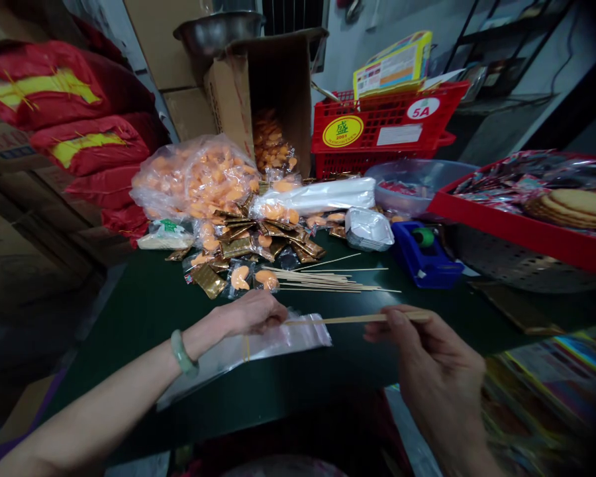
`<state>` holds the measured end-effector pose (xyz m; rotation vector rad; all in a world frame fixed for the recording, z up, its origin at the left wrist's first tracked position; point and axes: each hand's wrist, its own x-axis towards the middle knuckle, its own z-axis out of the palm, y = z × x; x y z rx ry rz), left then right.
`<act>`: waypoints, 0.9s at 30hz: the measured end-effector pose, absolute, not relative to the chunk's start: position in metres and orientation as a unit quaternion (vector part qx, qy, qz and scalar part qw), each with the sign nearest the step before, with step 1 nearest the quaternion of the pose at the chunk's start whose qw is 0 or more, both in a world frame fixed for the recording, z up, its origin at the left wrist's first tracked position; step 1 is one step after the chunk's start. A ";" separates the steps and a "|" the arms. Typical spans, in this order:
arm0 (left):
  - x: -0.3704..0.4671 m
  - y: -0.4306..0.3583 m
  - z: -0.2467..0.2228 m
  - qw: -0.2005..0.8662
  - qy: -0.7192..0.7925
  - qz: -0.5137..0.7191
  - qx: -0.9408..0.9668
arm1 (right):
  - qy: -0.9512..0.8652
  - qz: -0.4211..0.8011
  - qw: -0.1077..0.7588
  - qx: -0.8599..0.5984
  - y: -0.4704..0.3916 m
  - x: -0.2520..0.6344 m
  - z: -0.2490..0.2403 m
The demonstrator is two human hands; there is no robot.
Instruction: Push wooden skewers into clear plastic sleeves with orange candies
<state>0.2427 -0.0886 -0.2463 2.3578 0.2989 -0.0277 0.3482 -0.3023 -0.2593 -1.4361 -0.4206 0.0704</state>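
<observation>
Near the middle of the green table, my left hand is closed at the edge of a stack of clear plastic sleeves, at the left end of a thin wooden stick. My right hand, slightly blurred, pinches the stick's right end. Behind my hands lie several loose sticks, beside wrapped orange crescent-shaped pieces and flat gold packets. A green bangle circles my left wrist.
A blue tape dispenser and stacked foil trays stand behind my right hand. Farther back are a bag of orange pieces, an open carton and a red basket. A red box holds packets and biscuits at right.
</observation>
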 end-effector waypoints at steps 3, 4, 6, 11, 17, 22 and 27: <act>0.238 -0.090 -0.235 0.294 0.026 -0.064 0.953 | -0.157 0.045 0.768 -0.619 -0.298 0.354 -0.257; 0.237 -0.090 -0.230 0.258 -0.005 -0.070 0.964 | -0.149 0.045 0.780 -0.606 -0.297 0.356 -0.256; 0.234 -0.091 -0.222 0.192 -0.057 -0.071 0.977 | -0.144 0.059 0.797 -0.583 -0.294 0.360 -0.254; 0.228 -0.094 -0.209 0.113 -0.116 -0.055 0.985 | -0.142 0.155 0.819 -0.533 -0.283 0.363 -0.255; 0.226 -0.105 -0.198 0.071 -0.126 -0.019 0.989 | -0.212 0.220 0.762 -0.571 -0.263 0.334 -0.264; 0.225 -0.107 -0.200 0.081 -0.116 0.021 0.990 | -0.284 0.251 0.723 -0.577 -0.243 0.311 -0.275; 0.203 -0.109 -0.229 0.171 0.003 0.159 0.972 | -0.246 0.295 0.750 -0.539 -0.236 0.314 -0.280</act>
